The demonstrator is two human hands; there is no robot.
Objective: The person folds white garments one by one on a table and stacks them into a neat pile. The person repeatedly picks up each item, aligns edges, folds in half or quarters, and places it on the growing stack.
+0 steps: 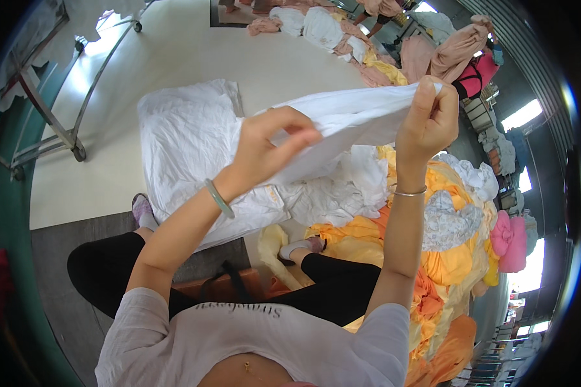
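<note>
My right hand is raised at the right, its fingers closed on the gathered corner of a white cloth. From there the cloth stretches leftward in a taut band. My left hand is at the near edge of that band, thumb and forefinger bent towards each other and slightly blurred. Whether the cloth is pinched between them I cannot tell. Below and beyond my left hand, a flattened stack of white fabric lies on the floor. A crumpled white heap adjoins it on the right.
Orange and yellow fabric is piled along my right side, with a patterned bundle on it. A wheeled metal cart stands at the left. Pink and white laundry lies at the far side. A person in pink lifts pinkish cloth.
</note>
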